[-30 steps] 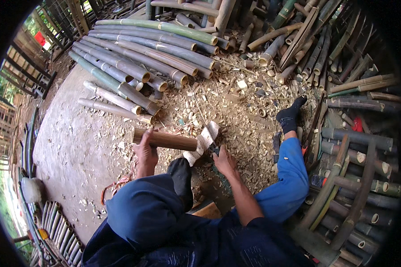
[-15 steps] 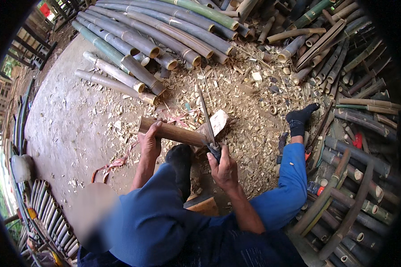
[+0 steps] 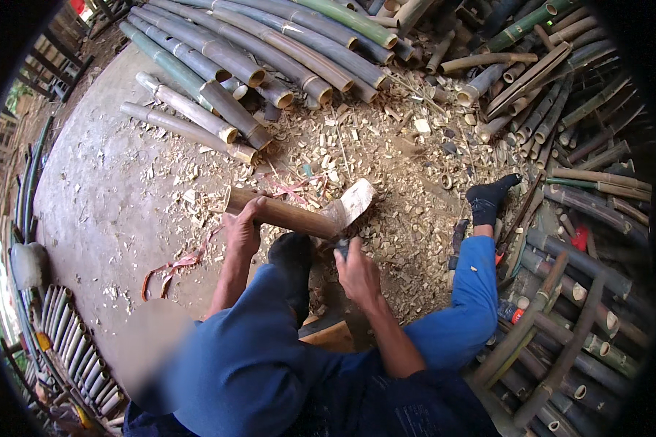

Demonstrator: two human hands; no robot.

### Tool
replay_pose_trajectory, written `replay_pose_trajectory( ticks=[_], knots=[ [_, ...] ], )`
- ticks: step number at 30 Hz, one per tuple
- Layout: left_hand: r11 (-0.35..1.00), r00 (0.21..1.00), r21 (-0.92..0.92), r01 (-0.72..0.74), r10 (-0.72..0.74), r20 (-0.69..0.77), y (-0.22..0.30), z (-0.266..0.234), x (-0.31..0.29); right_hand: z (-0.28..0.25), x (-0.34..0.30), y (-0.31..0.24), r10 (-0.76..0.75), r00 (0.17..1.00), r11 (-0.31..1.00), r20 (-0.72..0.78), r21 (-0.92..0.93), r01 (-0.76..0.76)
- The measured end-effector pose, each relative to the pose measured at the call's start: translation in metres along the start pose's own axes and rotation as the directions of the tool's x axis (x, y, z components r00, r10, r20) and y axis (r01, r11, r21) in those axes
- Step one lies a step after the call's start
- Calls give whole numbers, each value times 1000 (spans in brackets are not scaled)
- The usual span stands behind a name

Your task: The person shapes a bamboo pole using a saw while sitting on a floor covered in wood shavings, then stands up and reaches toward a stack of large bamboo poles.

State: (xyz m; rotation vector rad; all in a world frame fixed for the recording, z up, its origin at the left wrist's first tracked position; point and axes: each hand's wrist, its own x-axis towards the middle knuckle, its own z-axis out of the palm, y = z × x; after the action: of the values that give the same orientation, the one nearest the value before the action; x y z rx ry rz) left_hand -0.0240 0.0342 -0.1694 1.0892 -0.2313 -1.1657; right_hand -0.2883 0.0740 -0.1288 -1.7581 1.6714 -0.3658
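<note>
Sitting with knees apart, a person in blue trousers [image 3: 255, 342] looks down on both bare hands. Close by, a wooden piece [image 3: 328, 337] lies between the legs. The right hand [image 3: 361, 275] is closed around a dark handle [image 3: 342, 247]; its blade cannot be made out clearly. The left hand [image 3: 243, 227] wraps the left part of a brown bamboo tube [image 3: 284, 215], thumb on top. The tube slants down to the right above a dark-socked left foot [image 3: 291, 268], its right end against a pale block [image 3: 358, 201], just beside the handle.

As for progress, the tube appears already cut to a short length, its left end squarely severed. Brown skin covers the side in view, so that face looks unpared. The right end is partly hidden, so what is done or left there cannot be told.

Around the hands, pale chips [image 3: 415, 244] litter the floor [image 3: 87, 197]. A pinkish strap [image 3: 175, 269] lies to the left. Farther off, long bamboo poles [image 3: 226, 54] lie side by side, seemingly uncut, and a jumbled bamboo pile [image 3: 561, 105] fills the upper right.
</note>
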Motion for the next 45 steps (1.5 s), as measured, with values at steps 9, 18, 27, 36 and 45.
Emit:
replay_pose_trajectory(
  ticks=[9, 18, 27, 36, 45],
  knots=[
    [969, 982, 220, 111, -141, 128, 18, -31, -4, -39, -10, -44, -176, 980, 967, -90, 170, 189],
    [999, 985, 26, 37, -32, -170, 6, -5, -6, -25, -2, -26, -27, 995, 998, 92, -60, 33],
    [998, 999, 59, 22, -20, -28, 10, 0, -6, 2, 6, 11, 106, 983, 988, 150, -128, -87],
    [978, 984, 161, 135, -151, 92, 15, -22, -12, 5, -7, 0, -44, 998, 996, -48, 74, 47],
    [999, 991, 42, 6, 0, -132, 4, -9, -15, -34, -5, -37, -167, 983, 980, -79, 93, 174]
  ],
)
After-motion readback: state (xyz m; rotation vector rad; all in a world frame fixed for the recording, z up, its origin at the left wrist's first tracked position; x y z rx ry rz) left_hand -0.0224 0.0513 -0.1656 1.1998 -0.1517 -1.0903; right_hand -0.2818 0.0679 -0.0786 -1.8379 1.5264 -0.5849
